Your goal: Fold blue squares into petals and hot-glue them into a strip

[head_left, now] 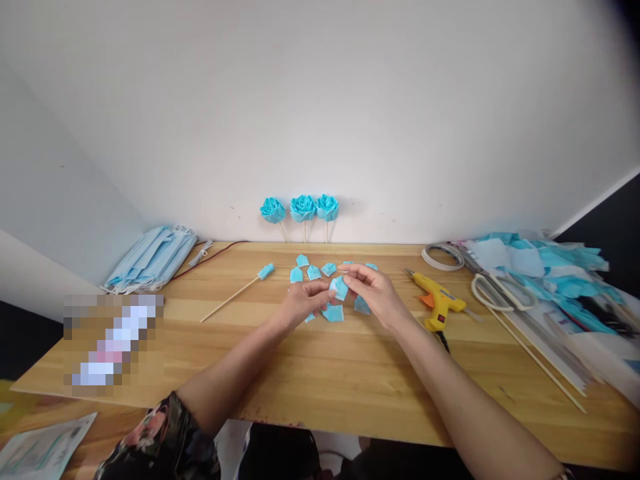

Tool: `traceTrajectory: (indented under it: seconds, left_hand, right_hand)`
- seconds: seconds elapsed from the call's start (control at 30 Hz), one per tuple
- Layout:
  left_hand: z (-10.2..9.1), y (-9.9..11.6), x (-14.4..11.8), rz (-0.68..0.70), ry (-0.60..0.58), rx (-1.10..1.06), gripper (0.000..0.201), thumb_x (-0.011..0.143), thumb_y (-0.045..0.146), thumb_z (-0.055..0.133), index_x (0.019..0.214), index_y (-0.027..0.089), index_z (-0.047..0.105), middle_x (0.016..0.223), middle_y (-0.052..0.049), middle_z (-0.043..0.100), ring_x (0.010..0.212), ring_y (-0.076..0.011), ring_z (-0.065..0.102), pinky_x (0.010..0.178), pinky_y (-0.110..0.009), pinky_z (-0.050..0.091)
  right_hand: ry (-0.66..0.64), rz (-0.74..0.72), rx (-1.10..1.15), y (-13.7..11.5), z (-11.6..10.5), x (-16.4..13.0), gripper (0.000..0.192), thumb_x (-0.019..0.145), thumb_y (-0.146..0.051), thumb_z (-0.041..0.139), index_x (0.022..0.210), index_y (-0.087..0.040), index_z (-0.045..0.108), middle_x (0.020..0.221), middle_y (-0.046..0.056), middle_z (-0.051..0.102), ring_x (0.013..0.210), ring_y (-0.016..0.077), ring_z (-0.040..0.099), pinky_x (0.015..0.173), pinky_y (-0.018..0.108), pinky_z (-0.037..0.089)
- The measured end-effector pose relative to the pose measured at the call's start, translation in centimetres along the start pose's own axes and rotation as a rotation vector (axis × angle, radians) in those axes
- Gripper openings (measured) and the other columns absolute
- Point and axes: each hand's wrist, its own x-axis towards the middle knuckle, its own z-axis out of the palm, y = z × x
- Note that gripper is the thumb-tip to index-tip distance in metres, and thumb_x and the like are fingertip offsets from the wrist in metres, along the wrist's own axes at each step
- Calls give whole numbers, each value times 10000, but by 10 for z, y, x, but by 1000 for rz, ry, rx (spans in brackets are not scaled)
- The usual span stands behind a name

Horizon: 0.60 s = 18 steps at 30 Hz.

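Between your left hand (301,304) and right hand (376,292): one small blue piece (339,288), pinched by both; similar pieces (334,313) lying around them. Pinch lightly at the edges, sparing the middle.

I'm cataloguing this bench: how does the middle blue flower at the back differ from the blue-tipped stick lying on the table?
The middle blue flower stands upright by the wall; the blue-tipped stick lies on the table. The middle blue flower is wide and ruffled at its top; the blue-tipped stick is small and narrow at its blue end. Both have blue material on a thin, pale stick.
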Motion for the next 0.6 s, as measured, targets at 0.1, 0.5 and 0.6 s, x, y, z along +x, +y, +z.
traceTrajectory:
  seconds: [0.1,0.5,0.6]
  left_hand:
    - [2,-3,1,-7,10,-24,378,683,493,683,790,131,680,690,-32,647,536,-78,473,486,-206,350]
    - [-4,-1,-1,5,105,-22,301,710,437,638,710,138,597,659,-17,624,509,-89,476,494,-222,374]
    - [-4,1,-3,17,105,-21,306,734,443,620,696,142,585,650,-9,606,512,-84,460,510,-224,373]
  right_hand:
    - [-17,-6,16,1,0,0,327,752,-384,651,1014,-193,689,709,1,613,613,127,504,568,260,421]
    - [46,-43,-146,-9,-23,5,325,877,-374,464,1104,-203,620,879,43,698,723,143,628,579,237,468]
    - [125,-44,-450,-31,-60,-4,291,893,-378,451,1011,-207,655,834,41,711,711,155,650,623,255,465]
